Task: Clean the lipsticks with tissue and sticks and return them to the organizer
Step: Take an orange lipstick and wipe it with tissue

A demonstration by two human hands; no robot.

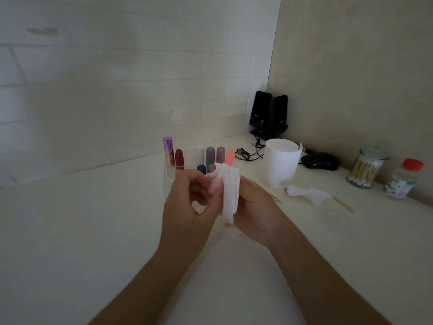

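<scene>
Folded white paper tissue, creased, hangs upright; left hand pinches its edge, right hand grips it.

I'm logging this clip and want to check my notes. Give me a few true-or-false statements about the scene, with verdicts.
1. The left hand and right hand both hold the tissue. True.
2. The swab jar stands left of the organizer. False: it stands far to the right, beside the orange-capped bottle.
3. A crumpled tissue lies on the table, right of the hands. True.
4. The right hand holds the mouse. False: the mouse lies on the table behind the tissue roll.
5. Lipsticks stand in the organizer. True.
</scene>
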